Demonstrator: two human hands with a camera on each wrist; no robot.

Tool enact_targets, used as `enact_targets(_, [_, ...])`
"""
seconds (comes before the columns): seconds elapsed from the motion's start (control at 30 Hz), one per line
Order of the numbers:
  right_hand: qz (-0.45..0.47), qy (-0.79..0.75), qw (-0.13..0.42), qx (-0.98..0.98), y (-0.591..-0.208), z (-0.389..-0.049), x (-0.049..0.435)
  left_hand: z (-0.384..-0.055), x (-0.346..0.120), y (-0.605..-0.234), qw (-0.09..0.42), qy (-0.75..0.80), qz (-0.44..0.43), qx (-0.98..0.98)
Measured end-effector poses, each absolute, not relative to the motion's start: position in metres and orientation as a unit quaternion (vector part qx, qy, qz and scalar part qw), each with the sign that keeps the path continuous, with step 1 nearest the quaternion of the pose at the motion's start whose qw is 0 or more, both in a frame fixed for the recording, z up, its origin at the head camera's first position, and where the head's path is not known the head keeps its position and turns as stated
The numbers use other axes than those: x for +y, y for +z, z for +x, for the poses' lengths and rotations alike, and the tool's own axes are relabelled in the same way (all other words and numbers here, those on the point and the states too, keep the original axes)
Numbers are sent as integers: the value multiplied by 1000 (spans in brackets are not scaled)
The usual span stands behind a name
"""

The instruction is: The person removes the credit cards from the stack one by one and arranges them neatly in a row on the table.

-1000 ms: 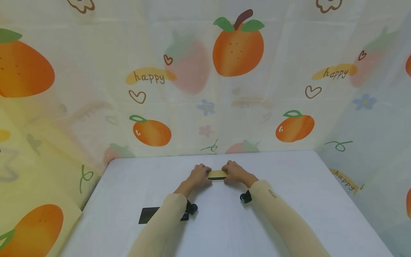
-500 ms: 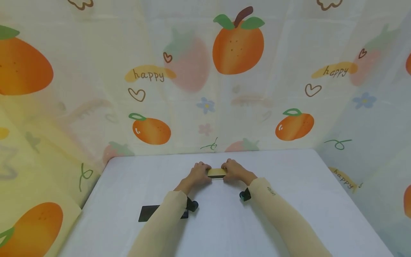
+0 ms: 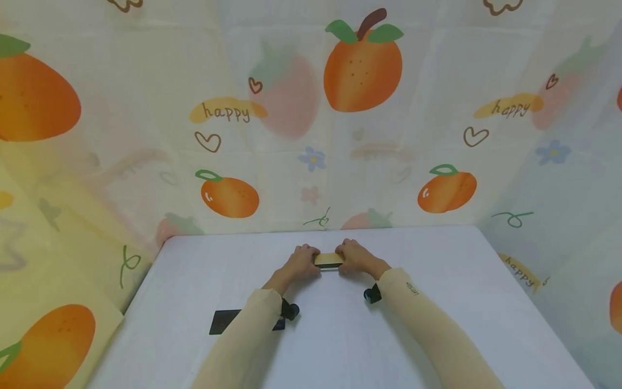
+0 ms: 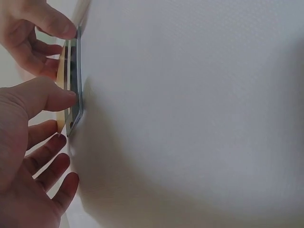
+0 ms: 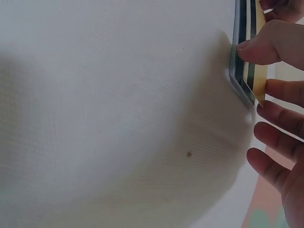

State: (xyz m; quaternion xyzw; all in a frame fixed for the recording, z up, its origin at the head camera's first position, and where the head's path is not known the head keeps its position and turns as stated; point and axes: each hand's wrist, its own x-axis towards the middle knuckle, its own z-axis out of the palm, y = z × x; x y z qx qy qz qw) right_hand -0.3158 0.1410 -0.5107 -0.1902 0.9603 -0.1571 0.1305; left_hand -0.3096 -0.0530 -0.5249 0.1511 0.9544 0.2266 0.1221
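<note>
At the far middle of the table, both hands hold a small flat block (image 3: 329, 259) with a yellow top and dark and pale stripes along its front side. Its kind does not show; the wrist views reveal slanted corners and clear, glassy edges (image 4: 80, 71). My left hand (image 3: 301, 261) pinches the left end, thumb on the striped side and index finger on the yellow side, the other fingers spread below in the left wrist view. The right end is pinched likewise by my right hand (image 3: 357, 257). The block stands low, close over the white cloth.
A black flat rectangle (image 3: 224, 321) lies on the white table (image 3: 330, 335) at left, partly hidden under the left forearm. Fruit-printed cloth (image 3: 311, 119) hangs behind the table and along both sides. Dark wrist cameras (image 3: 372, 294) sit under the sleeves.
Both hands keep their grip on the block in the same place on the table. The whole head view has shifted slightly upward.
</note>
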Motion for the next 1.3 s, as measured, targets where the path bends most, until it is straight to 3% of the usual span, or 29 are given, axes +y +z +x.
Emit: enact_targets(1.3, [-188, -157, 125, 962, -504, -310, 143, -309, -58, -528, 110, 245, 164, 949])
